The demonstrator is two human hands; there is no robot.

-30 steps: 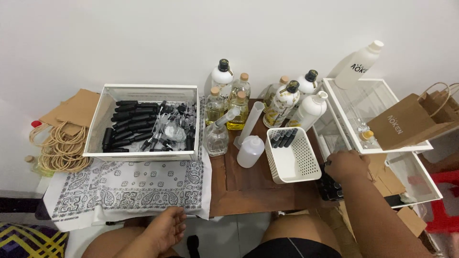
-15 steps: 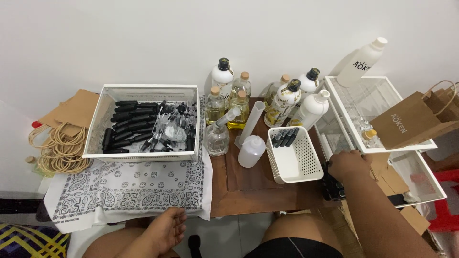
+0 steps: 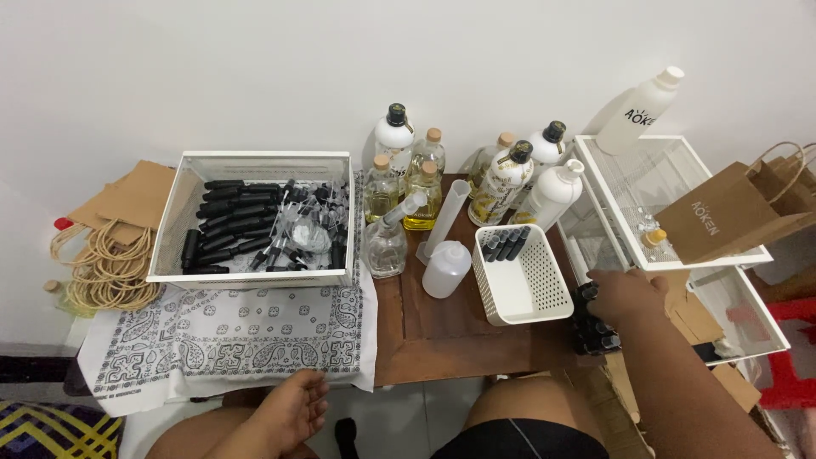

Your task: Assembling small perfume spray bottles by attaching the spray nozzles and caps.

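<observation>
Right hand (image 3: 625,293): reaches down onto a cluster of small dark bottles (image 3: 593,327) at the right edge of the wooden table (image 3: 442,331); fingers curl over them, actual grasp hidden, so I cannot tell.
Left hand (image 3: 293,408): loose, holding nothing, resting on the knee.
Nearby: white perforated basket (image 3: 531,293) just left of the bottles.
Risk: the bottles stand at the table's edge; a sideways nudge could probably tip some off.

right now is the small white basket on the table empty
No, the small white basket holds a few small black bottles at its far end, near the right hand.
</observation>
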